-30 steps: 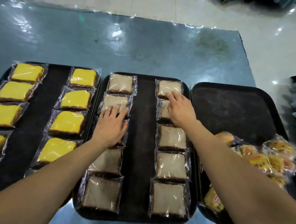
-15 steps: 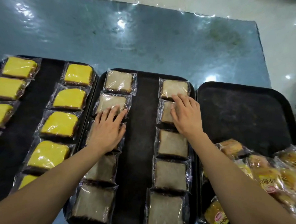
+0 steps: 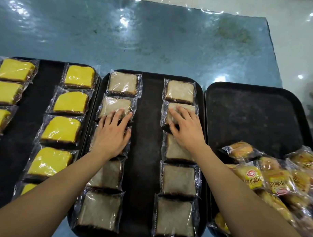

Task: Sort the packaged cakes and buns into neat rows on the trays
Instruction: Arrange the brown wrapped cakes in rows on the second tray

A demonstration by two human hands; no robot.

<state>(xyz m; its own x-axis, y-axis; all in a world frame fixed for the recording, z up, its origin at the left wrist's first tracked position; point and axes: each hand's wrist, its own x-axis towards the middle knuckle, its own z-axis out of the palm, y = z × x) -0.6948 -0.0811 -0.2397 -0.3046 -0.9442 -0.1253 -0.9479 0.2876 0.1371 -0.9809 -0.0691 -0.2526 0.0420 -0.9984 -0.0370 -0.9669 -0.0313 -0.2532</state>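
Observation:
Three black trays lie side by side. The middle tray (image 3: 149, 129) holds two columns of wrapped grey-brown cakes. My left hand (image 3: 111, 136) lies flat, fingers spread, on the third cake of the left column, fingertips touching the second cake (image 3: 114, 104). My right hand (image 3: 187, 128) rests on the second cake of the right column (image 3: 189, 107), thumb at its near left corner. The left tray (image 3: 42, 72) carries rows of wrapped yellow cakes (image 3: 61, 129). The right tray (image 3: 249, 115) has a loose heap of packaged yellow buns (image 3: 271, 178) at its near end.
The trays sit on a glossy blue-green table (image 3: 149, 38) whose far and right edges meet a pale floor (image 3: 294, 25). The far half of the right tray is bare.
The view has shifted slightly toward the trays. My right hand slid back a little, its fingers now off the far cake and on the second one. My left hand stays pressed on the left column.

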